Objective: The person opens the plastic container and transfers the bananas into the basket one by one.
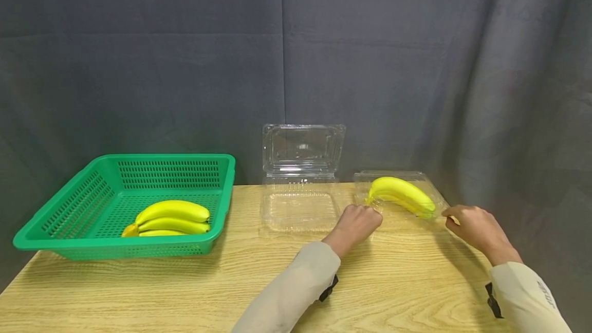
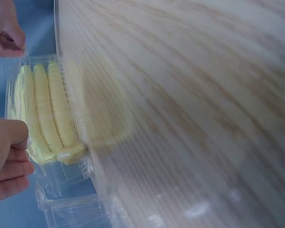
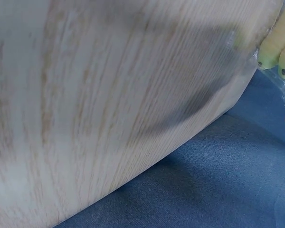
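Observation:
A clear plastic clamshell container (image 1: 435, 189) at the right back of the table holds a bunch of yellow bananas (image 1: 401, 191). My left hand (image 1: 355, 224) grips its front left edge, fingers curled. At the front right corner, my right hand (image 1: 476, 227) pinches the plastic between thumb and fingers. In the left wrist view the bananas (image 2: 47, 109) lie behind clear plastic, between my left hand (image 2: 7, 164) and right hand (image 2: 7, 31). Green-tipped banana ends (image 3: 270, 52) and a sliver of fingers show at the edge of the right wrist view.
Left of it stands a second clear clamshell container (image 1: 302, 150), its lid raised against the grey curtain (image 1: 185, 66). A green slotted basket (image 1: 226, 189) at the left holds another banana bunch (image 1: 173, 215). All stand on a wood-grain table (image 1: 194, 292).

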Motion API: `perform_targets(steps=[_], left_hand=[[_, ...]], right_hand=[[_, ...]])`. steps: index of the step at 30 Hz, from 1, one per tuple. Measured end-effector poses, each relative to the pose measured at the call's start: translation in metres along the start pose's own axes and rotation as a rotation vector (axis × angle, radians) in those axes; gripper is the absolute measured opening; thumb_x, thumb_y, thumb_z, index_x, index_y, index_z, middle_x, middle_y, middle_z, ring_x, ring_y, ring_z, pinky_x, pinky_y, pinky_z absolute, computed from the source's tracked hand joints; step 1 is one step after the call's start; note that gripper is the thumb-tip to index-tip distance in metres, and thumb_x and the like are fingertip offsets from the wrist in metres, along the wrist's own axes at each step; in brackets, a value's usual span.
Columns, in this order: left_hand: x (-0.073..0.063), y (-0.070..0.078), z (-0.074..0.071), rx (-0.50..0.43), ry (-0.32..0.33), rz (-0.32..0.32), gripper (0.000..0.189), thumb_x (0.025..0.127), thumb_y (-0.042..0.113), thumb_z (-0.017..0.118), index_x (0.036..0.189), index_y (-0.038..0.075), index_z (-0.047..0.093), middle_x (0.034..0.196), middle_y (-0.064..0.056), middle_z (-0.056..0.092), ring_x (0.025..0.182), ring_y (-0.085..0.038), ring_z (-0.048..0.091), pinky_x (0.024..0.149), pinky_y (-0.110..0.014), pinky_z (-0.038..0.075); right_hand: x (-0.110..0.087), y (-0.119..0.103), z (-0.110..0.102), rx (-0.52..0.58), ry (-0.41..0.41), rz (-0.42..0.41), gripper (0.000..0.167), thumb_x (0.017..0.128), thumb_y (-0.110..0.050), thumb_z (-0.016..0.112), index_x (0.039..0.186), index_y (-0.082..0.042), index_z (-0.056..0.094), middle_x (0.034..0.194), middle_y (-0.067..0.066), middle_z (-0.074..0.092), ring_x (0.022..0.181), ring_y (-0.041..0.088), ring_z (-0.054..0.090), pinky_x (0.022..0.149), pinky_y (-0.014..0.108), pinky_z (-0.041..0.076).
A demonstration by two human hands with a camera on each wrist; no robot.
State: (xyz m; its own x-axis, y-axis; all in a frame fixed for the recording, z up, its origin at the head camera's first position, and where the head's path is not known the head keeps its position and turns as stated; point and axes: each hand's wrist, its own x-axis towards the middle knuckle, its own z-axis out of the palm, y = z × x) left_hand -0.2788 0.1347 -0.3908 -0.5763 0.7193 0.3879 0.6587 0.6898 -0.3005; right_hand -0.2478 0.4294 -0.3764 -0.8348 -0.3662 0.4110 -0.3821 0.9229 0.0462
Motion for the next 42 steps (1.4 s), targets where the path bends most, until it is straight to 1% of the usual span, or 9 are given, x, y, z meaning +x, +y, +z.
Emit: perform_targets(steps=[4, 7, 10, 14, 18, 21, 24, 32, 42], left_hand=[[-0.001, -0.001, -0.001, -0.004, 0.001, 0.007, 0.034, 0.089, 0.003, 0.06, 0.063, 0.023, 0.051, 0.058, 0.01, 0.046, 0.05, -0.004, 0.037, 0.042, -0.019, 0.039], [-0.002, -0.002, -0.001, -0.001, 0.012, 0.012, 0.031, 0.089, 0.004, 0.062, 0.065, 0.023, 0.057, 0.061, 0.01, 0.051, 0.053, -0.005, 0.042, 0.044, -0.019, 0.04], [-0.002, -0.002, -0.001, 0.01, 0.057, 0.002, 0.026, 0.089, 0.007, 0.065, 0.068, 0.023, 0.065, 0.067, 0.008, 0.057, 0.061, -0.007, 0.049, 0.048, -0.019, 0.043], [-0.002, -0.003, 0.001, 0.014, 0.124, -0.025, 0.018, 0.087, 0.013, 0.069, 0.072, 0.022, 0.071, 0.075, 0.005, 0.061, 0.071, -0.01, 0.053, 0.053, -0.017, 0.045], [-0.001, -0.004, 0.002, -0.005, 0.139, -0.026, 0.013, 0.085, 0.016, 0.071, 0.073, 0.021, 0.072, 0.077, 0.004, 0.061, 0.071, -0.011, 0.052, 0.056, -0.015, 0.045], [0.0, -0.004, 0.002, -0.009, 0.127, -0.024, 0.011, 0.085, 0.017, 0.071, 0.074, 0.021, 0.073, 0.078, 0.003, 0.061, 0.071, -0.011, 0.051, 0.058, -0.014, 0.044], [0.001, -0.005, 0.001, -0.035, 0.094, -0.039, 0.01, 0.085, 0.017, 0.072, 0.076, 0.019, 0.074, 0.08, 0.002, 0.06, 0.071, -0.012, 0.051, 0.059, -0.014, 0.045], [0.008, -0.005, -0.004, -0.111, -0.024, -0.058, 0.013, 0.088, 0.012, 0.069, 0.078, 0.019, 0.073, 0.082, 0.001, 0.059, 0.07, -0.013, 0.051, 0.054, -0.016, 0.046], [0.011, -0.004, -0.009, -0.088, -0.052, -0.042, 0.02, 0.092, 0.006, 0.064, 0.082, 0.02, 0.075, 0.086, 0.0, 0.064, 0.078, -0.015, 0.06, 0.056, -0.02, 0.053]], right_hand=[[-0.003, 0.0, -0.001, -0.013, 0.027, -0.026, 0.013, 0.076, 0.003, 0.068, 0.085, -0.004, 0.075, 0.079, 0.008, 0.07, 0.064, 0.024, 0.064, 0.051, 0.041, 0.05], [-0.006, -0.002, -0.003, -0.042, 0.045, -0.039, 0.013, 0.075, 0.001, 0.069, 0.084, -0.006, 0.076, 0.077, 0.005, 0.069, 0.059, 0.019, 0.061, 0.046, 0.037, 0.046], [-0.007, -0.003, -0.004, -0.076, 0.048, -0.036, 0.014, 0.073, -0.001, 0.071, 0.084, -0.009, 0.076, 0.076, 0.003, 0.068, 0.054, 0.015, 0.055, 0.041, 0.034, 0.041], [-0.007, -0.003, -0.005, -0.097, 0.051, -0.035, 0.013, 0.074, -0.004, 0.073, 0.086, -0.01, 0.075, 0.082, 0.004, 0.069, 0.06, 0.02, 0.061, 0.041, 0.037, 0.044], [-0.005, -0.002, -0.007, -0.057, -0.003, -0.016, 0.012, 0.076, -0.006, 0.073, 0.088, -0.009, 0.074, 0.089, 0.004, 0.068, 0.069, 0.026, 0.064, 0.048, 0.041, 0.049], [-0.002, 0.0, -0.009, -0.01, -0.055, -0.001, 0.012, 0.078, -0.005, 0.072, 0.089, -0.008, 0.073, 0.087, 0.003, 0.067, 0.071, 0.024, 0.064, 0.053, 0.043, 0.05], [0.0, 0.001, -0.01, 0.025, -0.069, -0.017, 0.011, 0.077, -0.003, 0.072, 0.087, -0.007, 0.071, 0.084, 0.0, 0.065, 0.071, 0.022, 0.062, 0.057, 0.042, 0.051], [0.005, 0.006, -0.008, 0.038, -0.048, -0.113, 0.018, 0.072, 0.001, 0.074, 0.081, -0.012, 0.066, 0.08, -0.006, 0.062, 0.07, 0.016, 0.061, 0.057, 0.037, 0.051], [0.007, 0.009, -0.009, 0.057, -0.007, -0.197, 0.029, 0.066, 0.007, 0.076, 0.076, -0.017, 0.061, 0.075, -0.012, 0.056, 0.066, 0.01, 0.054, 0.055, 0.032, 0.047]])
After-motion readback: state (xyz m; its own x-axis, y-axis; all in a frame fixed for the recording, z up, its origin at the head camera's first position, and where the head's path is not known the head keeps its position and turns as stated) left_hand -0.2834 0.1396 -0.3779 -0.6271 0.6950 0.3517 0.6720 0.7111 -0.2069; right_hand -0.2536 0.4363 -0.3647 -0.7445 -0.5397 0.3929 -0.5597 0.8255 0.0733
